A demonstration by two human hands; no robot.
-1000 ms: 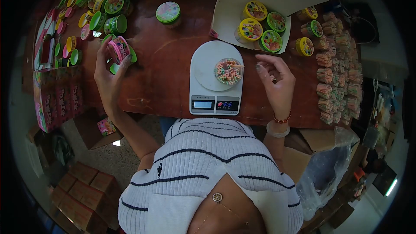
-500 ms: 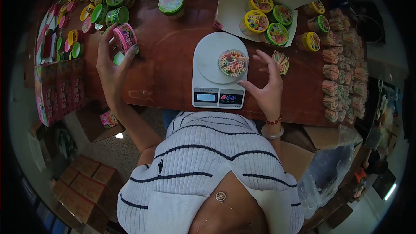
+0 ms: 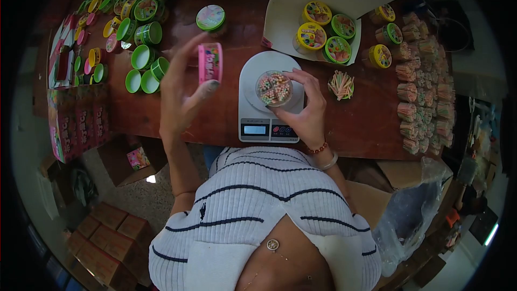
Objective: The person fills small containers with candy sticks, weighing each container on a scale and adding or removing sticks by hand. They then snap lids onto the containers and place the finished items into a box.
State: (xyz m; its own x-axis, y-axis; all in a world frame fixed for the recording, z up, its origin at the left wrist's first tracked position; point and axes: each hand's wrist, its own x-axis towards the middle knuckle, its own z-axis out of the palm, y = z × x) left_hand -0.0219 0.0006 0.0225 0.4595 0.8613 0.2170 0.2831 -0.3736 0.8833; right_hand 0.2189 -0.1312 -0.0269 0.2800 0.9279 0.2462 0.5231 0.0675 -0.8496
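Between its thumb and fingers, my left hand (image 3: 182, 89) holds a pink lid (image 3: 210, 63) on edge, left of the scale. My right hand (image 3: 305, 102) grips a clear round cup (image 3: 274, 88) filled with upright thin sticks with coloured tips. The cup is over the round plate of the white kitchen scale (image 3: 269, 129). A small heap of loose sticks (image 3: 341, 85) lies to the right of the scale. Behind the scale stands a closed cup with a green and pink lid (image 3: 210, 18).
An open white carton (image 3: 291, 43) at the back holds several cups with yellow and green lids. Bundles of sticks (image 3: 425, 97) line the right side. Green, yellow and pink lids (image 3: 142, 57) lie at the left, behind pink printed boxes (image 3: 78, 121).
My left hand has brought the pink lid rightward from the lid pile. My right hand has moved left and closed on the clear cup, which has shifted slightly left.
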